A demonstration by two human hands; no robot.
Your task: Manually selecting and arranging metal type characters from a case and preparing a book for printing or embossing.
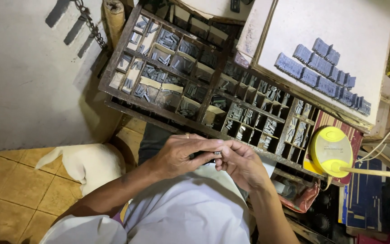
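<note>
Metal, small and grey: a type piece [217, 155] sits pinched between the fingertips of both hands, just in front of the wooden tray [113, 68] of compartments. Left hand [181, 156] curls closed over it; right hand [242, 165] closes on it from the other side. Judged stiff, dense for its size, easy to drop (best held by its long flat sides). Most of the piece is hidden by fingers. Set blocks [323, 72] lie on the pale board [362, 27]; a yellow lamp [331, 147] stands near.
</note>
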